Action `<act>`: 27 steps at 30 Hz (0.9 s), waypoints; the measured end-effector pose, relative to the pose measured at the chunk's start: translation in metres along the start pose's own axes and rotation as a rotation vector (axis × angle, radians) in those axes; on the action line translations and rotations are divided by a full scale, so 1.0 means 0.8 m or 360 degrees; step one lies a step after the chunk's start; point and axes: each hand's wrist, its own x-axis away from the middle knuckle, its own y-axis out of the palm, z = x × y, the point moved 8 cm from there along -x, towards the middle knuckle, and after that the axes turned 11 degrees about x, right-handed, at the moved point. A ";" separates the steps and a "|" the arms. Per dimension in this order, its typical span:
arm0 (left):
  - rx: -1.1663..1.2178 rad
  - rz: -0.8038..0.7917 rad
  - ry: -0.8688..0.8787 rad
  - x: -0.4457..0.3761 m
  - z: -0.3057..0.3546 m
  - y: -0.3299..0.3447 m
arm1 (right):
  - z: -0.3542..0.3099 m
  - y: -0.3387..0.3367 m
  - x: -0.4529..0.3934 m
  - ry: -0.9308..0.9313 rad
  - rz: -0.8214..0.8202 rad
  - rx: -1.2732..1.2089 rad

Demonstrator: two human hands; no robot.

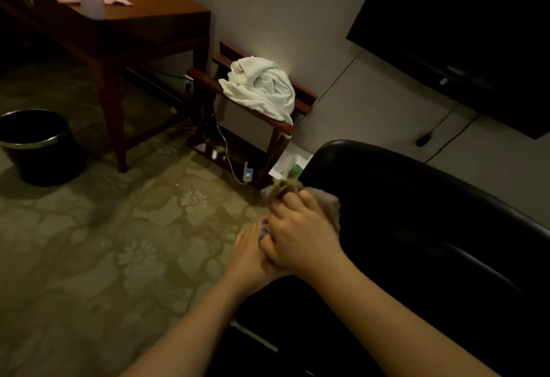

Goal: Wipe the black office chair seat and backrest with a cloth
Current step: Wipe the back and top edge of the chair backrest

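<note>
The black office chair [416, 227] fills the lower right, its glossy padded surface curving toward the wall. A pale crumpled cloth [327, 201] lies against the chair's left edge. My right hand [300, 236] presses on the cloth with its fingers curled over it. My left hand [250, 254] sits just under and left of the right one, pinching a grey bit of the cloth at its fingertips. Most of the cloth is hidden beneath both hands.
A wooden luggage rack [253, 108] with a white towel [262, 88] stands by the wall. A wooden desk [134, 25] is at the upper left, a black bin [38, 144] on the patterned carpet. A dark TV [476, 34] hangs on the wall. Cables and a charger [247, 174] lie on the floor.
</note>
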 end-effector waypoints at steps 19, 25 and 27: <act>0.0333 -0.0063 0.0011 0.013 0.007 -0.005 | 0.007 0.001 0.018 -0.0047 -0.0229 -0.0013; 0.0254 -0.0019 -0.0019 0.012 0.012 -0.011 | 0.011 -0.015 0.014 -0.0076 -0.0197 -0.0009; 0.0251 -0.0042 -0.0063 0.012 0.013 -0.012 | 0.046 -0.040 0.015 0.0057 -0.0052 -0.0021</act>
